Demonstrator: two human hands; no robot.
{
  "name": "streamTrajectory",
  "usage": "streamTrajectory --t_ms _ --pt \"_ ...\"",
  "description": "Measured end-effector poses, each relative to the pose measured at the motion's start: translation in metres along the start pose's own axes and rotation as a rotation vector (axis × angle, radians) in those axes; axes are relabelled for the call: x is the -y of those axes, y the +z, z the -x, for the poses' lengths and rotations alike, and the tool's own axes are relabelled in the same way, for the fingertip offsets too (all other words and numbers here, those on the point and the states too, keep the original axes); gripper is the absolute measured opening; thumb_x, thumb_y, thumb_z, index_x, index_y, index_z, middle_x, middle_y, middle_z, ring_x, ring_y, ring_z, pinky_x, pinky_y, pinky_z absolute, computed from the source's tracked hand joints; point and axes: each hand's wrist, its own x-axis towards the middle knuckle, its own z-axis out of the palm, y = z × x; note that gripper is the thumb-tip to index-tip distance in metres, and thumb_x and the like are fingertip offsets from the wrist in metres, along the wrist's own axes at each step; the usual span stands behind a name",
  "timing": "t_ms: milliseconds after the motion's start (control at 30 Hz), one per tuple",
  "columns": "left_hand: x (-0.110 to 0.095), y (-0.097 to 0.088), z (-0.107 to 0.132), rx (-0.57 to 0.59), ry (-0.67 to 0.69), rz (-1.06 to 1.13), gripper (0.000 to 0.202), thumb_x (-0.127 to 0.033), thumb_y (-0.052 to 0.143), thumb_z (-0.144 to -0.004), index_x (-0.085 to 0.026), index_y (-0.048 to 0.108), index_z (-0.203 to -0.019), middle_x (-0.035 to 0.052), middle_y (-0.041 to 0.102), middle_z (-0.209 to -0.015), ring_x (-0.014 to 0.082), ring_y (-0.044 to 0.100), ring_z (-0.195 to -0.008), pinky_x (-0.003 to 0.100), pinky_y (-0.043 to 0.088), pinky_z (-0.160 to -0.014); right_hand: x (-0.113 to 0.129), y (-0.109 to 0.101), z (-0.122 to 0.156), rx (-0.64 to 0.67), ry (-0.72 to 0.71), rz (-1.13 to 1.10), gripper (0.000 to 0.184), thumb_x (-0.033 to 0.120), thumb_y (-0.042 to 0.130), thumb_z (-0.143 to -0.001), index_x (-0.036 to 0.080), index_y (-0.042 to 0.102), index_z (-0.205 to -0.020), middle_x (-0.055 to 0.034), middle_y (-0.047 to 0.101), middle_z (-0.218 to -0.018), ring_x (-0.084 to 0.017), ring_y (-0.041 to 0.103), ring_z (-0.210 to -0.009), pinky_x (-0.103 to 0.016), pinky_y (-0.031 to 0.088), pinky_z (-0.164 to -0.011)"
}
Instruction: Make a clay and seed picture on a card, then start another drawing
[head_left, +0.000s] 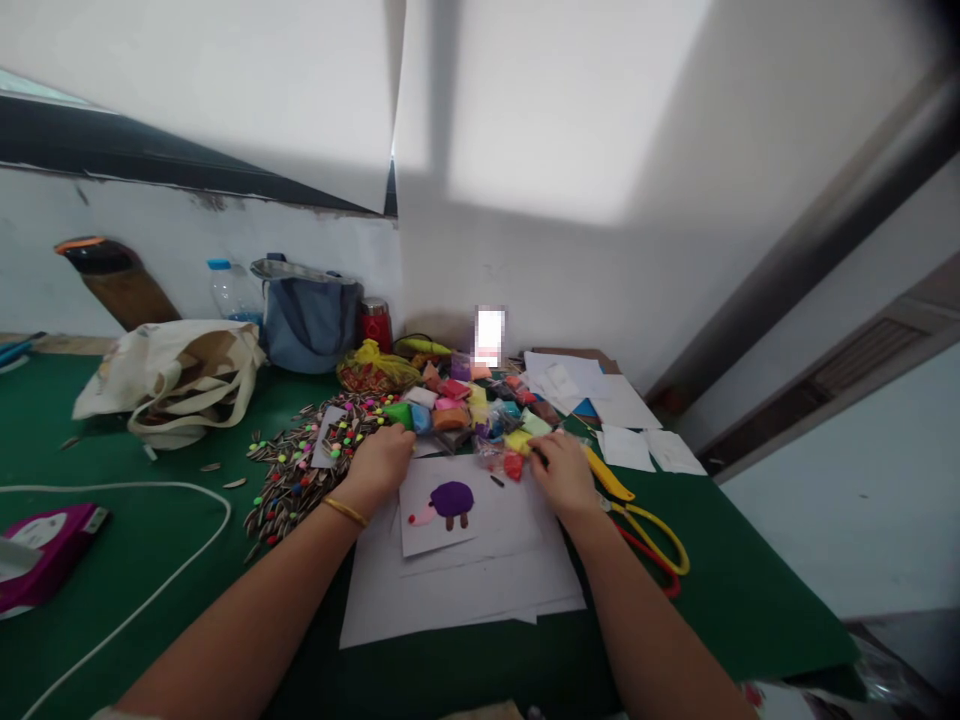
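A small white card bears a purple clay body with a pink pointed snout, a red nose tip and brown legs. It lies on larger white sheets. My left hand, a yellow bangle at its wrist, is closed by the card's upper left corner; its fingertips are hidden. Near the sheets' upper right edge, my right hand has its fingers pinched beside the yellow clay packet; a small dark thing shows at the fingertips, too small to name. A single sunflower seed lies between the hands.
Colourful clay packets are heaped behind the card. Sunflower seeds mixed with bright pompoms spread at left. Scissors with yellow and red handles lie at right. A cream bag, blue bag, red flask and white cable stand or lie leftward.
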Motion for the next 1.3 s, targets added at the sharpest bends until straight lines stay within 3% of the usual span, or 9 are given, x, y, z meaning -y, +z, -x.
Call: streamTrajectory --t_ms 200,333,467,533,667,800,900,1100,1300 --pt "0.0 -0.002 0.003 -0.025 0.006 -0.001 0.022 -0.02 0.045 -0.09 -0.015 0.066 -0.085 0.0113 0.062 -0.091 0.0243 0.061 -0.086 0.033 0.043 -0.069 0.031 0.007 0.007 0.158 -0.027 0.159 0.027 0.038 0.064 -0.087 0.024 0.068 -0.11 -0.0082 0.065 -0.109 -0.027 0.051 -0.105 -0.038 0.031 -0.086" --pt "-0.001 -0.004 0.004 -0.039 0.006 -0.001 0.023 -0.021 0.045 -0.09 -0.015 0.066 -0.083 0.011 0.062 -0.089 0.0245 0.061 -0.084 0.033 0.043 -0.066 0.031 0.005 0.007 0.204 -0.011 0.213 0.018 0.038 0.062 -0.089 0.024 0.07 -0.096 -0.0074 0.065 -0.106 -0.026 0.051 -0.104 -0.038 0.029 -0.084" --pt "-0.002 -0.009 0.006 -0.063 0.008 0.003 0.022 -0.021 0.046 -0.089 -0.015 0.067 -0.083 0.0116 0.062 -0.09 0.0247 0.061 -0.085 0.033 0.043 -0.067 0.03 0.003 0.007 0.212 0.003 0.217 0.016 0.036 0.059 -0.091 0.022 0.067 -0.093 -0.0072 0.066 -0.106 -0.025 0.052 -0.104 -0.037 0.029 -0.084" --pt "-0.003 -0.013 0.008 -0.083 0.017 0.007 0.02 -0.021 0.048 -0.088 -0.016 0.067 -0.083 0.0116 0.061 -0.092 0.0251 0.06 -0.086 0.034 0.044 -0.069 0.031 0.002 0.007 0.216 0.012 0.213 0.019 0.035 0.06 -0.091 0.022 0.065 -0.104 -0.0076 0.066 -0.107 -0.025 0.052 -0.104 -0.037 0.029 -0.084" --pt "-0.015 -0.023 0.009 -0.122 0.066 0.025 0.017 -0.024 0.052 -0.088 -0.017 0.068 -0.085 0.0096 0.062 -0.094 0.0251 0.059 -0.09 0.036 0.045 -0.076 0.03 0.003 0.005 0.22 0.029 0.206 0.043 0.034 0.06 -0.09 0.023 0.053 -0.131 -0.0091 0.068 -0.109 -0.027 0.054 -0.106 -0.038 0.028 -0.086" --pt "-0.046 -0.028 0.007 -0.187 0.322 0.19 0.014 -0.022 0.059 -0.087 -0.021 0.07 -0.094 0.0076 0.065 -0.102 0.0221 0.059 -0.099 0.034 0.045 -0.087 0.029 0.006 0.004 0.235 0.054 0.184 0.047 0.032 0.058 -0.091 0.024 0.049 -0.136 -0.0094 0.069 -0.109 -0.026 0.055 -0.106 -0.037 0.028 -0.088" --pt "-0.07 -0.023 0.005 -0.156 0.547 0.256 0.029 -0.02 0.062 -0.085 -0.029 0.068 -0.112 0.0047 0.064 -0.123 0.0218 0.056 -0.112 0.036 0.042 -0.095 0.027 0.006 0.005 0.2 0.067 0.146 0.045 0.032 0.056 -0.092 0.024 0.051 -0.136 -0.0087 0.069 -0.109 -0.025 0.056 -0.106 -0.036 0.029 -0.089" --pt "-0.086 -0.011 0.001 -0.101 0.473 0.27 0.029 -0.022 0.047 -0.095 -0.027 0.065 -0.118 0.0054 0.064 -0.129 0.0234 0.051 -0.125 0.039 0.04 -0.096 0.021 -0.003 0.005 0.022 0.066 0.031 0.034 0.029 0.05 -0.092 0.02 0.063 -0.122 -0.0097 0.069 -0.111 -0.026 0.056 -0.106 -0.037 0.031 -0.092" --pt "-0.079 -0.016 -0.002 -0.029 0.507 0.346 0.03 -0.018 0.056 -0.087 -0.025 0.068 -0.113 0.0055 0.062 -0.132 0.0225 0.056 -0.12 0.037 0.042 -0.1 0.01 -0.002 0.002 -0.163 0.124 -0.275 0.034 0.028 0.038 -0.094 0.016 0.067 -0.107 -0.01 0.071 -0.102 -0.023 0.062 -0.095 -0.033 0.042 -0.086"
